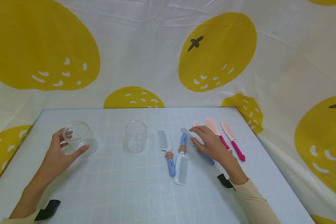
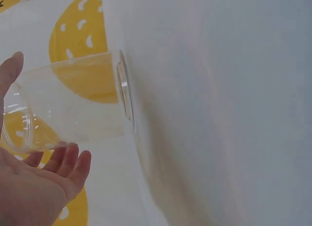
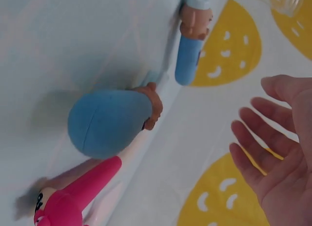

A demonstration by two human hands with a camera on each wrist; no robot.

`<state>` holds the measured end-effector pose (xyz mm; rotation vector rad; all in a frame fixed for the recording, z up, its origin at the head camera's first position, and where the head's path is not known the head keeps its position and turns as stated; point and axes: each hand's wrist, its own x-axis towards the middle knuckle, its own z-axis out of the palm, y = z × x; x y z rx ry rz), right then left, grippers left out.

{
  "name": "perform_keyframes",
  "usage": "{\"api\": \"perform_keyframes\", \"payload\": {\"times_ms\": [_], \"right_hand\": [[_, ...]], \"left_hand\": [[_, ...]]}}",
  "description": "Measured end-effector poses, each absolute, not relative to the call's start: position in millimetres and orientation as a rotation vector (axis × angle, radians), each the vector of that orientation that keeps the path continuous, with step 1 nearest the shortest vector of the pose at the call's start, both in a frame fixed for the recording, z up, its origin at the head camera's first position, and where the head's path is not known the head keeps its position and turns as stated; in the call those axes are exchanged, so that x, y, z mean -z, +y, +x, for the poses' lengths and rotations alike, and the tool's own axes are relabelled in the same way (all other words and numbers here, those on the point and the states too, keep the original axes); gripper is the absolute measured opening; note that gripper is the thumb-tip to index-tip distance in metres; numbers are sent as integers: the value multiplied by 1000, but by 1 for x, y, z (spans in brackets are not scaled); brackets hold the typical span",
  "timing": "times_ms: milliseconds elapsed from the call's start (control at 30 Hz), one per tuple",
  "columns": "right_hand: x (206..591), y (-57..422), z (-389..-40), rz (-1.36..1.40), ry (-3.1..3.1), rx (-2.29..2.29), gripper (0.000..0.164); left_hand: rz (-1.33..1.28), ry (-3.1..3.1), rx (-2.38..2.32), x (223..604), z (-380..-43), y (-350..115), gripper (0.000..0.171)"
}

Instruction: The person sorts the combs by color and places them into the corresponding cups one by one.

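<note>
Gripping the left tumbler [image 1: 81, 134], the left hand [image 1: 57, 158] is partly open, with its thumb on the near side and its fingers curved round the far side; the glass is tilted over the table [image 1: 123, 193], and base contact cannot be confirmed. The second tumbler [image 1: 136, 137] stands upright to its right, apart from it. The right hand [image 1: 211, 144] is loosely open, fingers slightly bent, with hold of nothing; it is above the third blue comb [image 1: 208, 159], partly covering it. Left of this hand lie the first blue comb [image 1: 169, 155], teeth away from the person, and the second blue comb [image 1: 182, 148], teeth toward the person. Pink combs [image 1: 235, 147] with magenta handles lie to the right
</note>
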<state>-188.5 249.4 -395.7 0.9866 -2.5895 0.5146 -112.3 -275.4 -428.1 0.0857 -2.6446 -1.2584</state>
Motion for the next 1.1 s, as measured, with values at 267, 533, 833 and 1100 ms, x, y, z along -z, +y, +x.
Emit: {"api": "perform_keyframes", "payload": {"times_ms": [267,533,833,1100], "right_hand": [[400,232,-188,1062,-2576,-546,37],[399,216,-183,1019,-2717,-636,34],[409,197,-182,1061,-2748,-702,31],[417,185,-181,1129,-2724,-716,24]], "left_hand": [[169,-2594,1308,424,-118,-271,95],[216,-2581,1347,421,-124,-264,95],[256,-2595,1365,421,-127,-264,92],[268,-2607,1408,420,-129,-265,94]]}}
